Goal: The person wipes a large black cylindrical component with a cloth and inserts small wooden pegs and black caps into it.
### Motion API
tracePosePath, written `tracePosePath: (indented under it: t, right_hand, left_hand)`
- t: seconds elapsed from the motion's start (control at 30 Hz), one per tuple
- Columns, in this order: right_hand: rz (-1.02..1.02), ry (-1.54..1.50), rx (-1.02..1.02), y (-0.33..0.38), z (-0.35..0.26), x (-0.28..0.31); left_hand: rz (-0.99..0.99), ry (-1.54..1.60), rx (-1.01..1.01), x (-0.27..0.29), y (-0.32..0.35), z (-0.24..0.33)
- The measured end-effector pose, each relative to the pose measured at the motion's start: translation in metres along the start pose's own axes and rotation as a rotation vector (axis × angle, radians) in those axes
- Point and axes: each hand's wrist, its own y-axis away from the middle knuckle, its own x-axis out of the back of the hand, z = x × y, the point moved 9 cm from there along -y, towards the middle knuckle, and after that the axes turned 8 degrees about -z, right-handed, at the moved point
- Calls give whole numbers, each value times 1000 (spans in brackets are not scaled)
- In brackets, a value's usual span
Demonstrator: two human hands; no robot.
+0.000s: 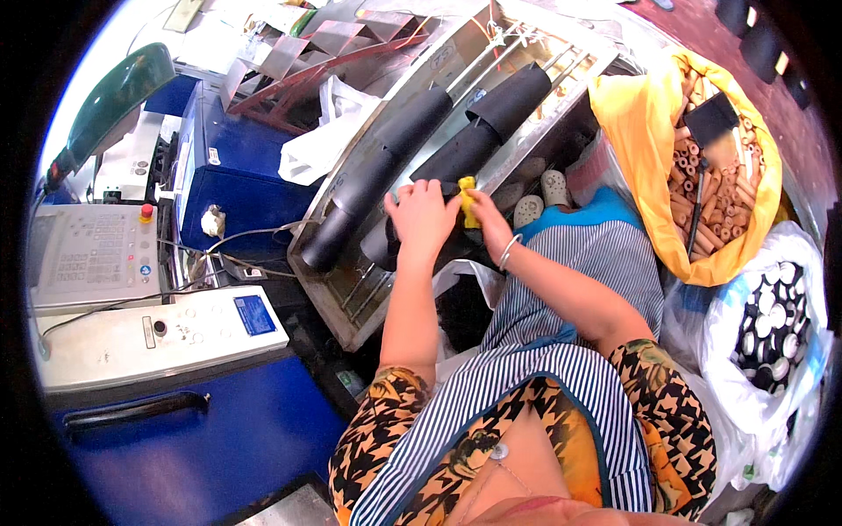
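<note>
My left hand [424, 219] lies over a black sleeve-like roll [456, 156], its fingers spread and thumb pointing right. Close beside it, my right hand [492, 226] is closed around a small yellow object [470, 203], whose exact kind I cannot make out. The roll under my left hand is partly hidden by it. To the left, a second line of overlapping black sleeves [368, 180] runs parallel. Both lines lie slanted in a long shallow metal tray [351, 329] with thin rods [482, 60] reaching out at the far end.
At right, a yellow sack [627, 114] holds brown tubes [715, 206]. Nearer, a clear bag [715, 337] contains black and white round pieces [772, 316]. Blue machine housing [232, 158], a control panel [96, 254] and a thin cable [263, 230] stand left. A white plastic bag [324, 140] rests against the tray.
</note>
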Motion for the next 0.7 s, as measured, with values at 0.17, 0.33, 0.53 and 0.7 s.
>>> tracePosePath:
  t: [0.17,0.33,0.53,0.7]
  right_hand:
    - [-240,811,497,55,-94,-74]
    - [-384,1244,1164,118,-194,-123]
    - [-147,1245,1172,72,-265,-136]
    - [246,370,723,43,-245,-62]
  left_hand:
    - [257,263,14,36,34,-18]
    - [822,630,-220,94,138,-21]
    - [982,240,-291,133,200,3]
    - [1228,85,-295,116,217,37]
